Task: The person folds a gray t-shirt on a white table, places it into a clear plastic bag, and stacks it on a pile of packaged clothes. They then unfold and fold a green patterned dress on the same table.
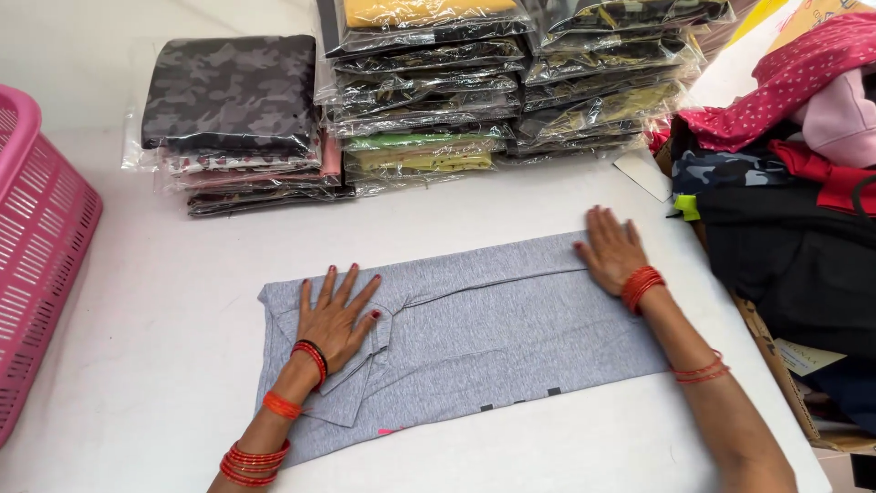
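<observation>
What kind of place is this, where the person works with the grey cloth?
Probably a garment packing or sorting workplace. Both hands, left hand and right hand, press a grey garment flat on a white table, beside stacks of bagged folded clothes and a pile of loose clothes.

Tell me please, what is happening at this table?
A person presses both hands flat on a grey garment spread across a white table. The left hand lies on its folded end, the right hand on the opposite end. Behind it stand stacks of bagged clothes; a pink basket is at the left.
</observation>
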